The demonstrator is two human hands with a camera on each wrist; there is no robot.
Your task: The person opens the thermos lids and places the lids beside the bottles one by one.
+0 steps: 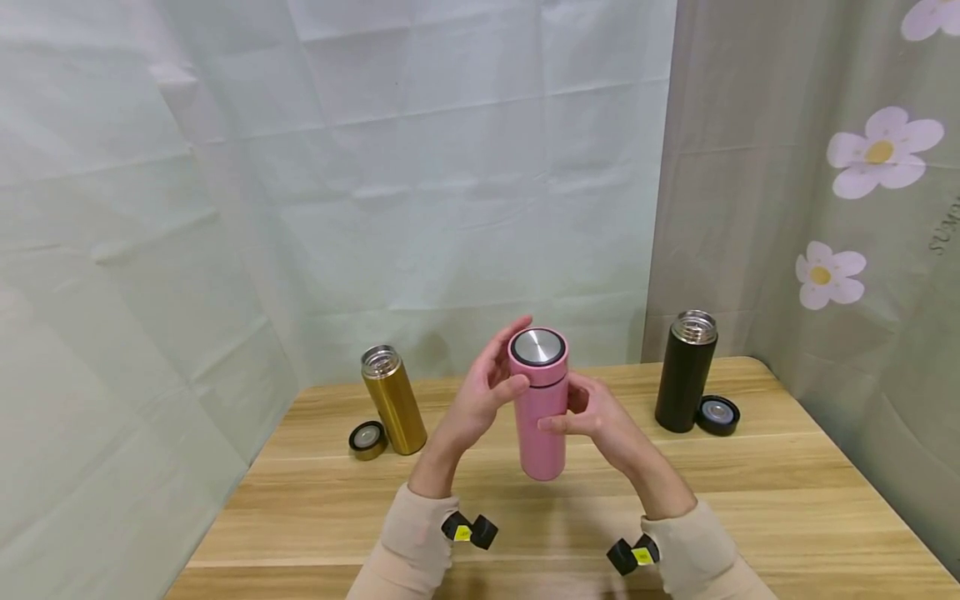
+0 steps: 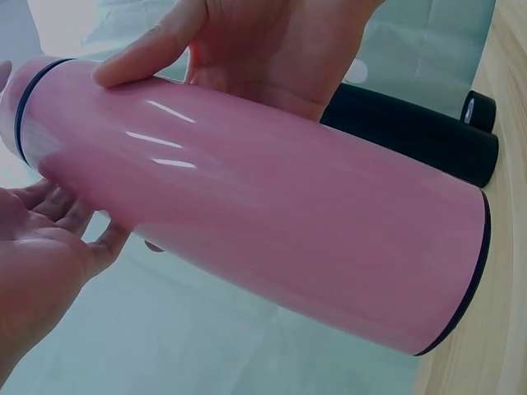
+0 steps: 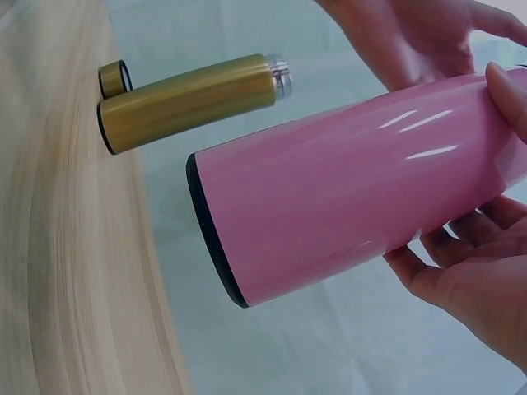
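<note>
A pink thermos (image 1: 542,437) with a steel-topped lid (image 1: 538,347) is held upright over the wooden table, between both hands. My left hand (image 1: 483,387) grips the lid from the left, its thumb in front and its fingers reaching behind. Lower down, my right hand (image 1: 596,417) holds the body, thumb across the front and fingers round the far side. The lid is on the thermos. In the left wrist view the pink body (image 2: 296,214) fills the middle; the right wrist view shows its dark base rim (image 3: 216,234).
To the left stands an uncapped gold thermos (image 1: 396,408), its lid (image 1: 367,440) beside its base. An uncapped black thermos (image 1: 684,379) is on the right, with its lid (image 1: 717,415) next to it. Pale cloth curtains (image 1: 450,208) hang behind the wooden table (image 1: 300,517).
</note>
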